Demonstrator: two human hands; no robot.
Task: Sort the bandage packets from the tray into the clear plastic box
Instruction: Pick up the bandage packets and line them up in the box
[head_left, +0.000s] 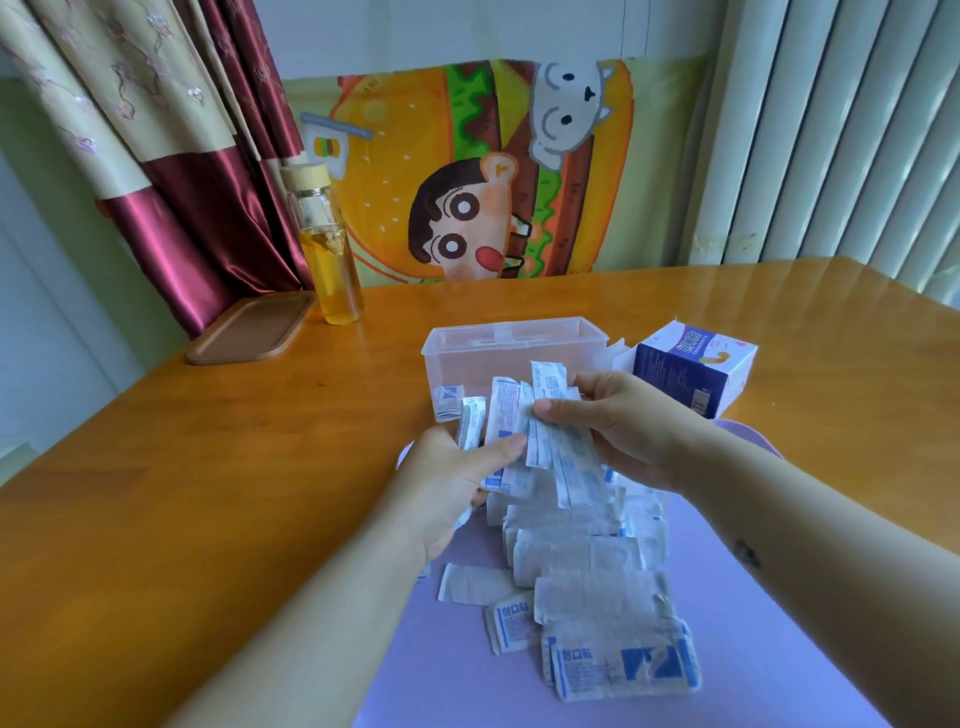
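A lilac tray lies near me with a heap of white-and-blue bandage packets on it. Beyond it stands the clear plastic box, open at the top, with a small packet seen low at its left wall. My left hand grips a bunch of packets above the tray's far end. My right hand pinches several narrow strip packets that hang down, just in front of the box.
A purple-and-white bandage carton stands right of the box. A glass bottle with yellow liquid and a brown wooden lid sit at the table's far left. Curtains and a cartoon cloth hang behind the wooden table.
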